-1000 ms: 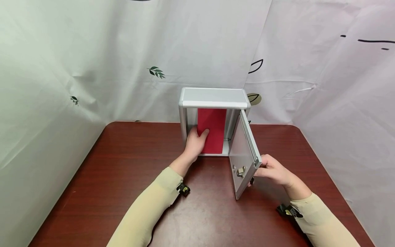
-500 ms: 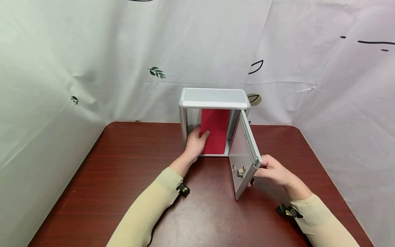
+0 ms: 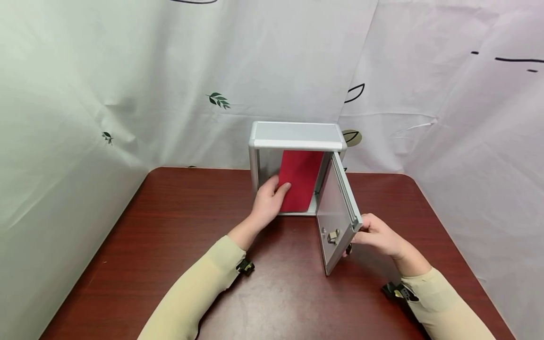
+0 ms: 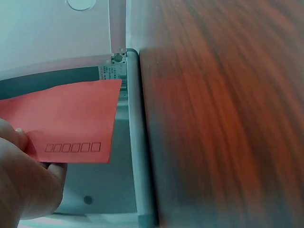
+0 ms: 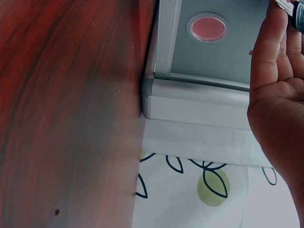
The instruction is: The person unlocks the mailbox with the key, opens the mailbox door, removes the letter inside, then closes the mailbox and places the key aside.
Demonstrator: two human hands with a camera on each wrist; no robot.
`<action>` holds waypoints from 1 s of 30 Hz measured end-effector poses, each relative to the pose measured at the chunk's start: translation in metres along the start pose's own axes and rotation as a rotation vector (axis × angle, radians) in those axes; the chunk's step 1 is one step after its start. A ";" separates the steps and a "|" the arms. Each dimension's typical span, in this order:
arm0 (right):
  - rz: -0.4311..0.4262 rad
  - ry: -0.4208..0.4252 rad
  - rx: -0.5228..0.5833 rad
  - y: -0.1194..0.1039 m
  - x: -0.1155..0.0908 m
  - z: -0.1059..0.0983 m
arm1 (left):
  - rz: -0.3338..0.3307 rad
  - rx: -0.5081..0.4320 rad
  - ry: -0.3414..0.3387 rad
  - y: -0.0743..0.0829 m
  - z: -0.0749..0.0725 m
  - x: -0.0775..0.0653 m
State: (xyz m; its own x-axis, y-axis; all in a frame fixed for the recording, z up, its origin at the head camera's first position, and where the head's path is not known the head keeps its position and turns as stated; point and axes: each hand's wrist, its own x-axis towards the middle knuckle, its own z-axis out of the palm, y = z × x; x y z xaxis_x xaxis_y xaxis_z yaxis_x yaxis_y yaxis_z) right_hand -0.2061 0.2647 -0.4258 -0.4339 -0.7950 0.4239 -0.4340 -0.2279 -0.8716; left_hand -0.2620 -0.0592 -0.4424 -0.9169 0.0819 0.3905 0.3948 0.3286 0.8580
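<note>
A grey metal box stands at the back of the table, its hinged door swung out toward me. Inside it, my left hand pinches a red envelope by its left side, the thumb on the front face. The envelope leans a little to the right; the left wrist view shows a row of printed squares on it. My right hand is at the door's free edge, fingers bent by a black-headed key on the outer side. The door partly hides these fingers. A lock latch sticks out of the door's inner face.
The dark red wooden table extends on both sides and in front of the box. A white patterned curtain hangs behind and along the sides. A round window in the grey panel shows red behind it.
My left hand has shifted the envelope to the right inside the box, and its top now tilts right. The right hand and the door have stayed in place.
</note>
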 end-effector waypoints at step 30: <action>0.010 -0.006 0.005 -0.001 0.000 0.000 | -0.010 -0.089 -0.013 0.002 -0.078 -0.047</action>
State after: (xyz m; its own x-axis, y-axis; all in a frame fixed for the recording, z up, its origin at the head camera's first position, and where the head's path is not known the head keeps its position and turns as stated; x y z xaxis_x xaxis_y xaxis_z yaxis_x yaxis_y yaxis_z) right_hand -0.2055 0.2647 -0.4250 -0.4334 -0.8007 0.4136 -0.4257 -0.2226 -0.8771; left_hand -0.2135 -0.1354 -0.4335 -0.9213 0.0917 0.3778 0.3886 0.2444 0.8884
